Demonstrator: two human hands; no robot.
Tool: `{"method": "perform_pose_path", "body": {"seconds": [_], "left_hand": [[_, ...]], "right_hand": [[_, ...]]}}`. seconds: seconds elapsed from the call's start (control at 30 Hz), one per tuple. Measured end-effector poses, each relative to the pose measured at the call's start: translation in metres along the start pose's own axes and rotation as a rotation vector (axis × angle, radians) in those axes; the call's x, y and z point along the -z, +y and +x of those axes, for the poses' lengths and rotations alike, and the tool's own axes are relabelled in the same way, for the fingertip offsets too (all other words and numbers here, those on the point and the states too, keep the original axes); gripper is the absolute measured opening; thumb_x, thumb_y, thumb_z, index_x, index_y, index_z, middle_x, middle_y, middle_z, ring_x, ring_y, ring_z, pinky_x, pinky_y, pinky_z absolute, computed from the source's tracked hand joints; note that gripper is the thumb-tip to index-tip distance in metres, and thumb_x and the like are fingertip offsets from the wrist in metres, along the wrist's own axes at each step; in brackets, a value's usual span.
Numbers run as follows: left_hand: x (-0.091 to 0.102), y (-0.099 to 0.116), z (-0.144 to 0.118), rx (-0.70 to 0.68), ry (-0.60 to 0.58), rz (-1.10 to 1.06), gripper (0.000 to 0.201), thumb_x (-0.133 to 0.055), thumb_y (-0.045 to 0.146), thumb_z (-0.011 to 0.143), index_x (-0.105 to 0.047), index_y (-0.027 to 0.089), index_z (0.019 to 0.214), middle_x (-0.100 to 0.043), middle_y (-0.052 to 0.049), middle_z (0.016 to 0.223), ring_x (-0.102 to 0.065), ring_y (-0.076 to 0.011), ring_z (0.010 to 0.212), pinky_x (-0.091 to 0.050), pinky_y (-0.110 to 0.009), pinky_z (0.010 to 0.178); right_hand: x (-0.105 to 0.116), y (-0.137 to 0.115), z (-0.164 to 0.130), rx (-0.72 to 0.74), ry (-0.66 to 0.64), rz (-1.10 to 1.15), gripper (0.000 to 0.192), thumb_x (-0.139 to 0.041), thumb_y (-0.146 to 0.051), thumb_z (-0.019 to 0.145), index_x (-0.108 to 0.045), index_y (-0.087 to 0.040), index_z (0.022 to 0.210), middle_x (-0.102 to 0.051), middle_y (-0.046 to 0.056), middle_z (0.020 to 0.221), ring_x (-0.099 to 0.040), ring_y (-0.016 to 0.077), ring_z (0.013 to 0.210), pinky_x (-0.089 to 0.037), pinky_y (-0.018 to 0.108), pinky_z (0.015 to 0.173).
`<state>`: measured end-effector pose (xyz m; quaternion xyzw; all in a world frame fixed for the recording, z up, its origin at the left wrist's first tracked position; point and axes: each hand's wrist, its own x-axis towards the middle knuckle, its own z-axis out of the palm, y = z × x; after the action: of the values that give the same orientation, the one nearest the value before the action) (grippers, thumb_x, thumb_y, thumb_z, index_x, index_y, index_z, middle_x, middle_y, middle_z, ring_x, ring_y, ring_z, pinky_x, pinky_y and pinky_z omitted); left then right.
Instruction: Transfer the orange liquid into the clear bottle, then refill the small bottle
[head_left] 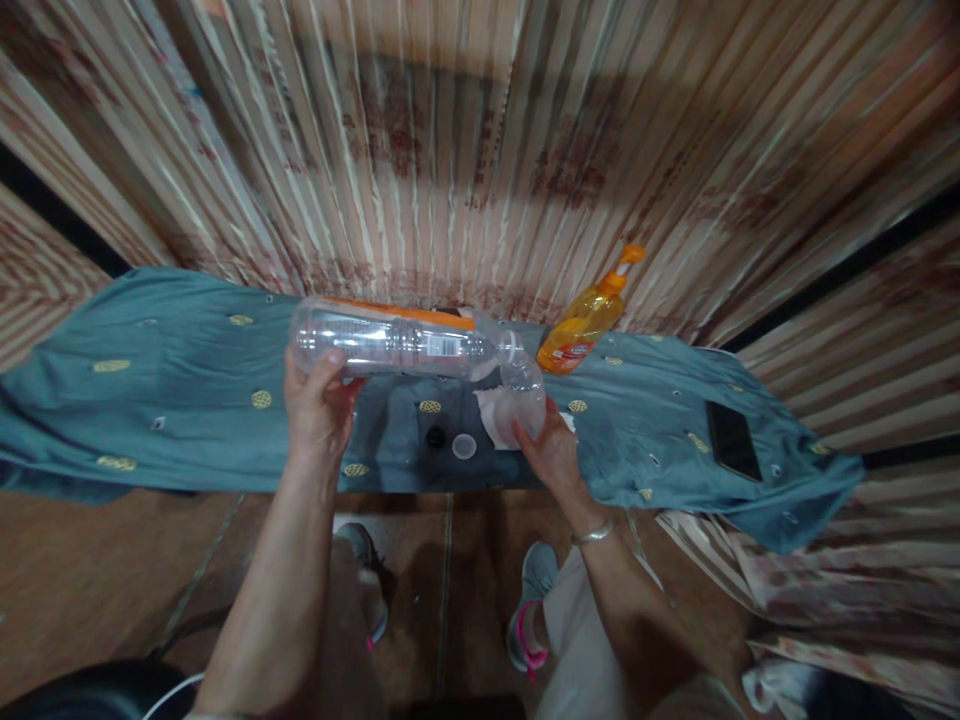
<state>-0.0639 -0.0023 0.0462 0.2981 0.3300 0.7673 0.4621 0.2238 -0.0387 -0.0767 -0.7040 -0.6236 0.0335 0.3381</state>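
Left hand [319, 405] grips large clear bottle [390, 340] held sideways; right hand [551, 450] clasps small bottle [523, 392] at its mouth; orange soap bottle [585, 320] far right.

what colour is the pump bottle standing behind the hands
Orange, with an orange pump top; the pump bottle shows in the head view.

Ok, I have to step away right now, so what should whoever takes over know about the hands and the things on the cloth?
Left hand holds a big clear bottle on its side, mouth tipped toward a small clear bottle gripped upright by the right hand. Both bottles are uncapped; two caps lie on the blue cloth between the hands. The orange soap bottle and phone lie untouched. How full the small bottle is cannot be told.
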Motion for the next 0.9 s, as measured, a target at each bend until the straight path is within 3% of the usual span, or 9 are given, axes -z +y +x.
{"method": "perform_pose_path", "body": {"seconds": [0.43, 0.6, 0.9], "left_hand": [[-0.0013, 0.0004, 0.0000, 0.013, 0.027, -0.039, 0.044, -0.086, 0.025, 0.050, -0.061, 0.025, 0.087, -0.065, 0.000, 0.094, -0.062, -0.0161, 0.082, -0.048, -0.021, 0.055], [-0.0025, 0.0010, -0.0005, 0.011, 0.043, -0.038, 0.046, -0.087, 0.025, 0.047, -0.061, 0.024, 0.085, -0.064, 0.000, 0.092, -0.062, -0.0161, 0.079, -0.047, -0.020, 0.052], [0.0027, -0.0017, 0.0003, -0.005, 0.002, -0.012, 0.038, -0.086, 0.028, 0.055, -0.064, 0.027, 0.087, -0.066, 0.001, 0.095, -0.062, -0.0153, 0.081, -0.047, -0.022, 0.053]], "right_hand": [[0.0004, -0.0002, -0.0002, 0.000, 0.003, 0.021, 0.063, -0.058, -0.044, 0.086, -0.048, -0.010, 0.139, -0.068, 0.024, 0.120, -0.066, 0.0346, 0.111, -0.054, 0.056, 0.093], [0.0017, -0.0009, -0.0002, 0.001, -0.007, 0.027, 0.066, -0.056, -0.046, 0.087, -0.048, -0.004, 0.137, -0.067, 0.028, 0.120, -0.066, 0.0357, 0.110, -0.054, 0.055, 0.093], [0.0027, -0.0010, -0.0004, 0.006, -0.006, 0.039, 0.064, -0.059, -0.044, 0.086, -0.049, -0.009, 0.139, -0.067, 0.025, 0.122, -0.067, 0.0349, 0.110, -0.055, 0.055, 0.092]]}}
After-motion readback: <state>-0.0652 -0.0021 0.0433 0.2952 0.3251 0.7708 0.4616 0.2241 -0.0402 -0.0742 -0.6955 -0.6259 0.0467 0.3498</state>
